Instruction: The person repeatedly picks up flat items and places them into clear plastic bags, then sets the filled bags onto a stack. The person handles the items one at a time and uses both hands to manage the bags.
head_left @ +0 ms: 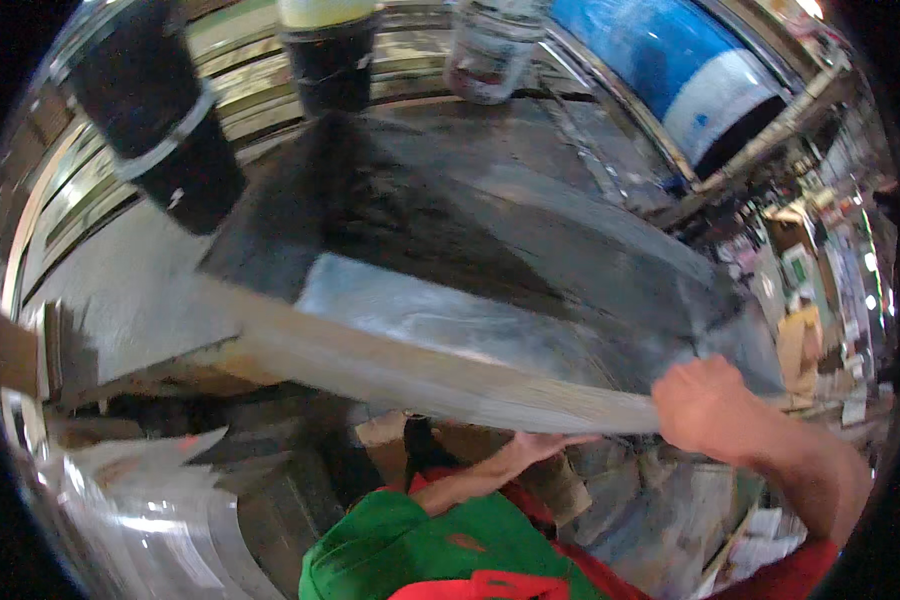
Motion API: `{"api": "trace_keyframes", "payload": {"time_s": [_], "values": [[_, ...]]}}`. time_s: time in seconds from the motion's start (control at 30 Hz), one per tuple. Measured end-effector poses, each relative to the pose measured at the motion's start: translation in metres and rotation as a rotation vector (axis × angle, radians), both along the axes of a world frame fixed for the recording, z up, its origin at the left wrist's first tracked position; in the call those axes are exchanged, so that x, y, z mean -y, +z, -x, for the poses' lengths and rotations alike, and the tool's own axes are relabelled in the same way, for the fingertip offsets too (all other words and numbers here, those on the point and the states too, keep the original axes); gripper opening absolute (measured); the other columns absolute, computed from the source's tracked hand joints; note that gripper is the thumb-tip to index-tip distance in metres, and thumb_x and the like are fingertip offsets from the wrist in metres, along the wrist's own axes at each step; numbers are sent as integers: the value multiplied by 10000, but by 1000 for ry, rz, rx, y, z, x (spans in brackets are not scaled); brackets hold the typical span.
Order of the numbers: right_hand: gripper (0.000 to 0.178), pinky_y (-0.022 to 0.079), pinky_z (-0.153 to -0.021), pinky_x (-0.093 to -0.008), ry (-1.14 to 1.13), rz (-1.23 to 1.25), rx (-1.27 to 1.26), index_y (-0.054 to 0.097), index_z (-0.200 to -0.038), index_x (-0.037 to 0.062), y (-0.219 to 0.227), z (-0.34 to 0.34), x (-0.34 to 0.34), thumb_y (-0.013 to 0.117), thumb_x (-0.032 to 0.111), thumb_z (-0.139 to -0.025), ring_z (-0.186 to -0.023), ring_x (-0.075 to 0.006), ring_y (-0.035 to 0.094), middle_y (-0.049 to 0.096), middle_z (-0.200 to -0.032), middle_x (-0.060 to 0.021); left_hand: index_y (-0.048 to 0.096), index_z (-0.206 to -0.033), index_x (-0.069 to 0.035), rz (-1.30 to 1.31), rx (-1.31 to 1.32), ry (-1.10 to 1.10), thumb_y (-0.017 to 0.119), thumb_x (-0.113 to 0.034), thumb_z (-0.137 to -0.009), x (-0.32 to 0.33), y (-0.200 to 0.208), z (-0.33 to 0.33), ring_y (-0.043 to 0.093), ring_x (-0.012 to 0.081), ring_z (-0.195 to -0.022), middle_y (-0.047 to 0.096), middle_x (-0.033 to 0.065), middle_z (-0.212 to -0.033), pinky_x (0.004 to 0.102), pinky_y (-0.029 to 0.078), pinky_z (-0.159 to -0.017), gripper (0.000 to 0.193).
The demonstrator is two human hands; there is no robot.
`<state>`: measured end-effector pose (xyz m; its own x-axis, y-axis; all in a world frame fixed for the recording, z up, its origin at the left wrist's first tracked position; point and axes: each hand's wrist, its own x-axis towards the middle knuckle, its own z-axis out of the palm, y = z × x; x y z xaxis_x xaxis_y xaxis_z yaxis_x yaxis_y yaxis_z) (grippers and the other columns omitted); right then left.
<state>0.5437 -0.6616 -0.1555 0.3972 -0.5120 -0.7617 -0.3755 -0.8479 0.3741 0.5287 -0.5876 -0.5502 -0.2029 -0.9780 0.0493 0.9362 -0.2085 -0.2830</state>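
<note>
A large stack of dark, glossy sheets (490, 190) lies tilted across the middle of the view. Its long pale near edge (420, 374) shows fine lines, and some blur hides the detail. At the right end of that edge, my right hand (700, 405) is closed round the corner. Under the edge, near the middle, my left hand (550, 443) has its fingers stretched out flat; whether it bears any weight I cannot tell. Between stack and hands, a brighter patch of reflected light lies on the top sheet.
Black buckets (185, 150) stand at the far left on a slatted surface, beside a dark bucket with a yellow top (330, 60) and a stained, whitish pail (495, 50). A blue drum (660, 60) lies at the back right. Shiny pale sheets (150, 510) are piled at lower left.
</note>
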Motion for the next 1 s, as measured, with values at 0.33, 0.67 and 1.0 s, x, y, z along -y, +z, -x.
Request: {"api": "trace_keyframes", "payload": {"time_s": [0.33,0.67,1.0], "values": [[164,568,-713,-414,247,2,166,766,-845,46,-5,-111,43,636,143,-817,-847,-305,737,739,-847,-145,214,-1544,-77,-181,294,244,448,-728,-871,31,28,-131,185,415,-1487,197,191,-1613,680,132,-1193,965],[162,560,-741,-404,334,25,197,767,-862,42,-49,-195,90,641,134,-818,-919,-284,726,744,-904,-135,175,-1558,-72,-153,-211,530,381,-623,-966,89,-47,-208,159,397,-1497,175,202,-1616,651,110,-1211,834],[289,466,-529,-381,460,84,52,773,-1032,139,-110,-340,142,764,194,-748,-820,-201,687,733,-971,-35,307,-1509,-31,-192,-418,625,418,-444,-1023,158,-89,-286,238,476,-1448,283,245,-1563,712,169,-1166,648]]}}
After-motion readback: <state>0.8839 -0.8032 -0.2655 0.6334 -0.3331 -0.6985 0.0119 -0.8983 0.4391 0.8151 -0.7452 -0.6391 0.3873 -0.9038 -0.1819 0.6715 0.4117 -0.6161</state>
